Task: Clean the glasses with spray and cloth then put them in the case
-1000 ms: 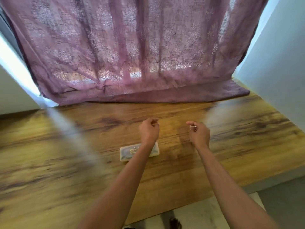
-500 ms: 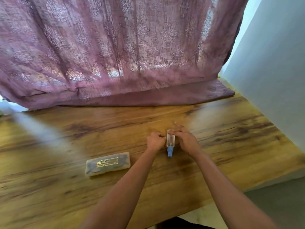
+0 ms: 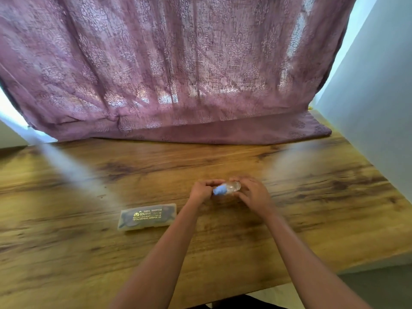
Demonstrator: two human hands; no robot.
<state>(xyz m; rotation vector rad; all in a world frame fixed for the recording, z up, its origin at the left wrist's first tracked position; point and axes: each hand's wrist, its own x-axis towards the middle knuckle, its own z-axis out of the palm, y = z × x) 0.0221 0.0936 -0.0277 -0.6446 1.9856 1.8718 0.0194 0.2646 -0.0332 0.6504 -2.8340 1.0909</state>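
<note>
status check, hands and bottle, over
Left hand on blue cap, right hand gripping spray bottle. Case shut on table. Nothing blocking.

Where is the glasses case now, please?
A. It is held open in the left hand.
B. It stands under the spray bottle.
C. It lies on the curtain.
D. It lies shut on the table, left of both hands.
D: the case lies flat and shut on the table, to the left of the left hand and right hand, which hold the bottle.

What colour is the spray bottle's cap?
Blue, on the spray bottle's cap in the head view.
</note>
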